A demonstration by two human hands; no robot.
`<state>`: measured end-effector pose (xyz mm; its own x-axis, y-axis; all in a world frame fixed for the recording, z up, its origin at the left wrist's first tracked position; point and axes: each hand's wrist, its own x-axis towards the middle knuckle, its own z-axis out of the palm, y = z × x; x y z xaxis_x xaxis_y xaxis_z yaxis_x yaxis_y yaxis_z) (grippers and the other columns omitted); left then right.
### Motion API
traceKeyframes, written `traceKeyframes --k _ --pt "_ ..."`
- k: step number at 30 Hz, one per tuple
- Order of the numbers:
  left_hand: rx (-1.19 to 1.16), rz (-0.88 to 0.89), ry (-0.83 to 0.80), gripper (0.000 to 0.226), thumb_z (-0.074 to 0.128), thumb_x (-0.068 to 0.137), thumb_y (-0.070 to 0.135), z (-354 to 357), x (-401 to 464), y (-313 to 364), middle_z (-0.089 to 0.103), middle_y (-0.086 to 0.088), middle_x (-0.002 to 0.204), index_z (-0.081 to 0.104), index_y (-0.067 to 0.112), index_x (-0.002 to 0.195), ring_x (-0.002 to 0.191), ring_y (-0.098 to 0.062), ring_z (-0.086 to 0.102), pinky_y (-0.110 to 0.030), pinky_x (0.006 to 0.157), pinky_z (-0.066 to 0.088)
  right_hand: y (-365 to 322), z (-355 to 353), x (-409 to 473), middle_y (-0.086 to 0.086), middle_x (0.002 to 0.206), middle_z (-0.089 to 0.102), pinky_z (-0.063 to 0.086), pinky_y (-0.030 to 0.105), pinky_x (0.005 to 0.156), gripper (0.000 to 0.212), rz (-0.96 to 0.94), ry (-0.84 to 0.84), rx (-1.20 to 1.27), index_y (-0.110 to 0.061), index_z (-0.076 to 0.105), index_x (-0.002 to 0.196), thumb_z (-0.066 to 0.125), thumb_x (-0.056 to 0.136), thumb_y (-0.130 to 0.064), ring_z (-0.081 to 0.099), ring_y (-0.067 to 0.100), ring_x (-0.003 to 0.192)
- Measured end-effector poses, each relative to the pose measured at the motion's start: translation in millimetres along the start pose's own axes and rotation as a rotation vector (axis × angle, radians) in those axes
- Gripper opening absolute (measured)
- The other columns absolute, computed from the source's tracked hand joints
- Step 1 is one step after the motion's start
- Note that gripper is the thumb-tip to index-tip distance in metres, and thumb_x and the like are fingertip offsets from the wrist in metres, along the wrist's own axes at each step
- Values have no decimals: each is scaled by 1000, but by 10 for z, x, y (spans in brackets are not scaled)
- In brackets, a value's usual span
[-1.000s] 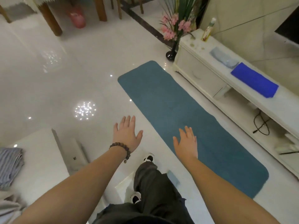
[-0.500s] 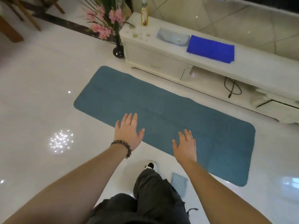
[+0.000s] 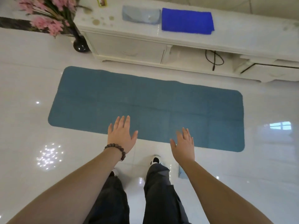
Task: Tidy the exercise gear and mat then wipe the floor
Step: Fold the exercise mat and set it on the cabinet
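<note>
Both the left hand [image 3: 121, 137] and right hand [image 3: 183, 146] are held flat, fingers spread and empty, above the near edge of the teal exercise mat [image 3: 145, 101], which is laid unrolled on the floor [image 3: 24, 88], presumably for gathering.

Glossy white tile floor [image 3: 24, 88] mirrors lights and a window before me; a low white cabinet [image 3: 129, 46] lines the far wall.

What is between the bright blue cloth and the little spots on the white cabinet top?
A folded pale blue cloth lies between the bright blue cloth and the spots on the cabinet, seen from the head camera.
</note>
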<state>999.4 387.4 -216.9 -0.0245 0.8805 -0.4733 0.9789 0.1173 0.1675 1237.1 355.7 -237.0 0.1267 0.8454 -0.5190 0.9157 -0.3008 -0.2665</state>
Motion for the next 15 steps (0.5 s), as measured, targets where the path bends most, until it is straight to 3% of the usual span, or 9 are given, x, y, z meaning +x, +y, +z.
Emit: traceKeyframes --k 8,15 --pt "72 147 -30 71 30 97 53 512 475 -694 8 -1 161 6 17 153 148 -19 1 -44 120 8 -181 801 245 7 159 12 6 38 120 51 120 75 -3 -11 33 145 36 101 -35 1 20 148" --pt "115 165 -84 72 31 96 53 1811 1308 -1052 6 -1 161 5 18 154 148 -19 -1 -45 120 8 213 1938 1168 7 159 12 4 38 119 51 93 83 -5 -12 32 146 37 100 -34 1 20 148"
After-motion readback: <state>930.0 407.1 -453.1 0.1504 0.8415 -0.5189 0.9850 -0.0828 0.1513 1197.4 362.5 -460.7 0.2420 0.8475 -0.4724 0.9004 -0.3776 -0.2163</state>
